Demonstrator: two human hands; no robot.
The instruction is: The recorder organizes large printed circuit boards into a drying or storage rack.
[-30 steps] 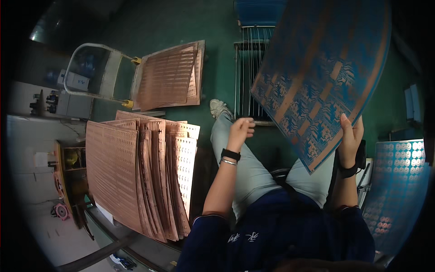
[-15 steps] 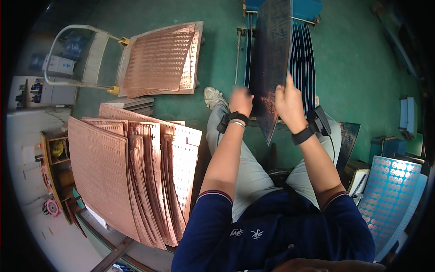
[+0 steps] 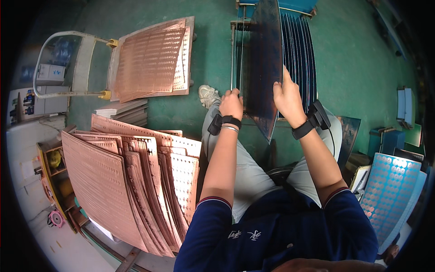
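My right hand (image 3: 288, 102) grips the near right edge of a large dark panel (image 3: 264, 68), its thumb and fingers closed on it. The panel stands upright, with a pointed lower corner toward me. Left of it, my left hand (image 3: 231, 106) is closed with curled fingers beside the rack's metal rod (image 3: 233, 56); what it holds, if anything, is hidden. Several thin dark panels (image 3: 299, 59) stand in a row in the rack, right of the held panel.
Perforated copper-coloured sheets (image 3: 97, 177) lean in a thick stack at my left. Behind them, a hand trolley (image 3: 84, 68) carries more copper sheets (image 3: 152, 61), near a pile of grey boards (image 3: 122, 111). A blue sheet with round copper spots (image 3: 392, 186) stands at my right.
My left hand, blurred before, has moved slightly left and down, away from the panel. My right hand still grips the panel. The whole view has shifted slightly.
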